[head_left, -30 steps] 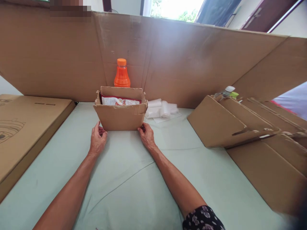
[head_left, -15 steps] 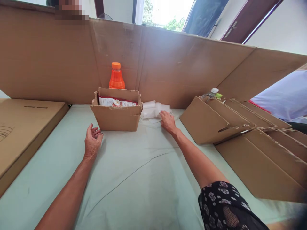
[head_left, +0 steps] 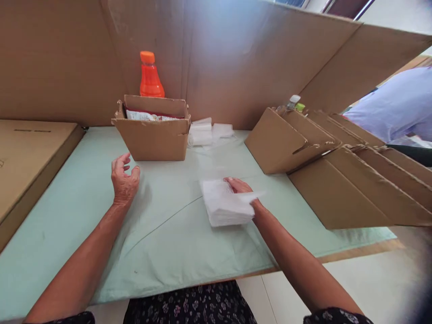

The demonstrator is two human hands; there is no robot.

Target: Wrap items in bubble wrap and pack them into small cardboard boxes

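Note:
My right hand (head_left: 240, 188) grips a stack of white foam sheets (head_left: 224, 208) and holds it just above the pale green table cover (head_left: 168, 243), near the middle. The stack hides most of its fingers. My left hand (head_left: 124, 180) hovers open, fingers loosely curled, a little in front of the small open cardboard box (head_left: 151, 137), not touching it. The box holds a red and white packet (head_left: 145, 115). More white foam sheets (head_left: 209, 132) lie to the right of the box by the back wall.
An orange bottle (head_left: 150, 77) stands behind the box against a tall cardboard wall (head_left: 236, 63). Flattened cardboard boxes (head_left: 337, 171) lean in a row at right. A large flat carton (head_left: 30, 153) lies at left. Another person in a light shirt (head_left: 398, 105) is at far right.
My right hand took a stack of foam sheets from the pile beside the box and pulled it back toward me. My left hand stayed near the box. The camera tilted down.

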